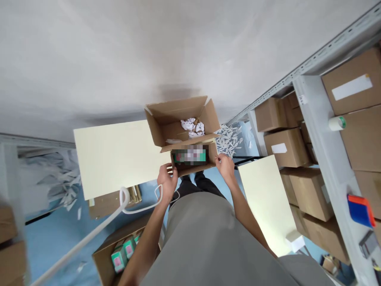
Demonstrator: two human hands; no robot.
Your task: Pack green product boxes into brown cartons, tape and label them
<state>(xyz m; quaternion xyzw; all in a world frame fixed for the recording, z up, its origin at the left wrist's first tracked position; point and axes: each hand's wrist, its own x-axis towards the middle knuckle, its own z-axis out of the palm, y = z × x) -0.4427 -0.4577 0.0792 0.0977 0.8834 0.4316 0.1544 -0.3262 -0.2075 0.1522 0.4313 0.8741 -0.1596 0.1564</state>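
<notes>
An open brown cardboard box (pixel 160 127) stands at the right end of a pale cream table (pixel 113 155), with crumpled white paper (pixel 193 127) inside. On its near side is a blurred green and pink label (pixel 190 155). My left hand (pixel 167 180) is closed on the box's lower left corner. My right hand (pixel 225 166) pinches the box's lower right corner. Both forearms reach forward from my grey shirt.
A second cream panel (pixel 268 198) lies to the right. Grey metal shelving (pixel 324 167) on the right holds several brown boxes and a tape roll (pixel 337 122). An open box of green packets (pixel 123 250) sits below left. Paper scraps (pixel 229 139) litter the blue floor.
</notes>
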